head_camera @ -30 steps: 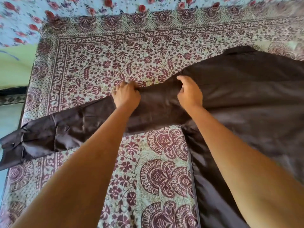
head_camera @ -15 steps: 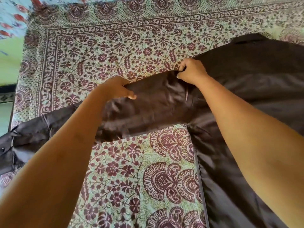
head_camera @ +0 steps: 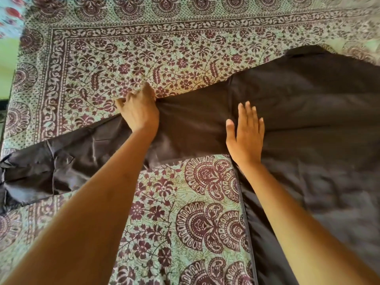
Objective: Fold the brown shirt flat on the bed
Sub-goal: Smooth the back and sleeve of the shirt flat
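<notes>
Patterned bedspread (head_camera: 185,58) carries brown shirt (head_camera: 308,120): body right, sleeve (head_camera: 72,161) stretched left. Upper sleeve edge pinched by left hand (head_camera: 139,114); right hand (head_camera: 245,134) flat, fingers straight, pressing underarm. Fabric likely light, limp, slippery; grip seams.

The brown shirt (head_camera: 308,124) is thin woven cloth with a faint satin sheen, smooth across the body on the right and duller toward the near right. Its sleeve (head_camera: 67,165), running out to the left, is glossier (pale streaks of light sit along the creases) and looks slippery, crumpled at the cuff end. The bedspread (head_camera: 181,64) beneath is matt printed cloth, cotton by its look, flat and without shine, the maroon print slightly uneven like block work. At the far left a floral sheet (head_camera: 9,11) is matt cloth too, blurred.
</notes>
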